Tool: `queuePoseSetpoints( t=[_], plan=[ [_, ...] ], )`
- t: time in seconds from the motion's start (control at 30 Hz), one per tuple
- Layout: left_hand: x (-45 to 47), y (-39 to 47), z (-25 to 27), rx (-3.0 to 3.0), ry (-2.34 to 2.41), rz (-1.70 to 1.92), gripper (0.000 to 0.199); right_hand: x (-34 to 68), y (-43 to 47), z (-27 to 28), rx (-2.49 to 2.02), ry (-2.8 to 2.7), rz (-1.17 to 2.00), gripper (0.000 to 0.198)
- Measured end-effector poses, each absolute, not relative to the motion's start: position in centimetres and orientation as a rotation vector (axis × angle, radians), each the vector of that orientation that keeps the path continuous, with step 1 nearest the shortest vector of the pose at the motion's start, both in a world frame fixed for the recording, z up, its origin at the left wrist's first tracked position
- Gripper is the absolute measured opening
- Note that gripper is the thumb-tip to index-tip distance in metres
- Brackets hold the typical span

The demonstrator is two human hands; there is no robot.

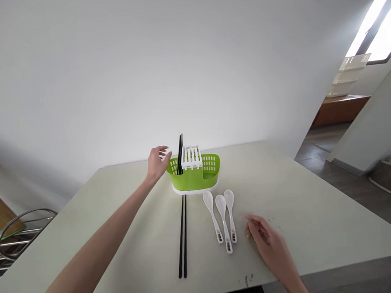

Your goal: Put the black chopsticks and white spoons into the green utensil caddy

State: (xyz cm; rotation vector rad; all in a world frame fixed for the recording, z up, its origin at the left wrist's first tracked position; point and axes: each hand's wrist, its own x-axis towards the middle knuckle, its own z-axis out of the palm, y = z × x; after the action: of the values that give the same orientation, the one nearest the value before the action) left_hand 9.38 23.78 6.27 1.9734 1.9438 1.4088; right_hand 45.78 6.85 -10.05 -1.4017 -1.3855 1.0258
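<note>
A green cutlery basket (189, 181) with a white base stands near the back of the table. Two black chopsticks (180, 154) stand upright in its left compartment, beside a white slotted piece (192, 157) over the middle. My left hand (157, 164) is at the basket's left end, fingers apart and holding nothing; whether the thumb touches the rim I cannot tell. Another pair of black chopsticks (184, 245) lies on the table in front of the basket. To their right lie three white spoons (221, 203). My right hand (273, 247) rests right of the spoons, fingers loosely bent, nothing in it.
The pale table (139, 256) reaches back to a white wall (185, 77). A metal-framed rack or chair (19, 238) stands beyond the left edge. Floor and a window (386, 29) show at the right.
</note>
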Motion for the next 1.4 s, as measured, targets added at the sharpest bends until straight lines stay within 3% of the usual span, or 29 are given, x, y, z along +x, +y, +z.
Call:
queuePoseSetpoints(
  t=[0.13, 0.47, 0.83, 1.0, 1.1, 1.4],
  plan=[
    [9.5, 17.9, 3.9, 1.879, 1.98, 1.651, 0.031, 45.8, 6.9, -10.1, -1.409, -1.416, 0.981, 0.047],
    [12.9, 5.6, -4.6, 2.142, 2.009, 0.679, 0.033, 46.0, 6.6, -10.3, -1.433, -1.454, 0.963, 0.045],
    [10.9, 4.4, -1.9, 2.149, 2.235, -0.095, 0.017, 45.8, 6.7, -10.8, -1.447, -1.479, 0.898, 0.043],
    [9.2, 3.8, -1.1, 2.34, 2.235, -0.491, 0.038, 45.8, 6.7, -11.1, -1.446, -1.483, 0.897, 0.045],
    [8.5, 3.1, -1.0, 2.453, 2.179, -0.576, 0.045, 45.8, 6.7, -11.1, -1.429, -1.497, 0.902, 0.045],
    [8.3, 3.9, 0.5, 2.431, 2.077, -0.716, 0.042, 45.8, 6.6, -10.8, -1.413, -1.472, 0.901, 0.045]
  ],
)
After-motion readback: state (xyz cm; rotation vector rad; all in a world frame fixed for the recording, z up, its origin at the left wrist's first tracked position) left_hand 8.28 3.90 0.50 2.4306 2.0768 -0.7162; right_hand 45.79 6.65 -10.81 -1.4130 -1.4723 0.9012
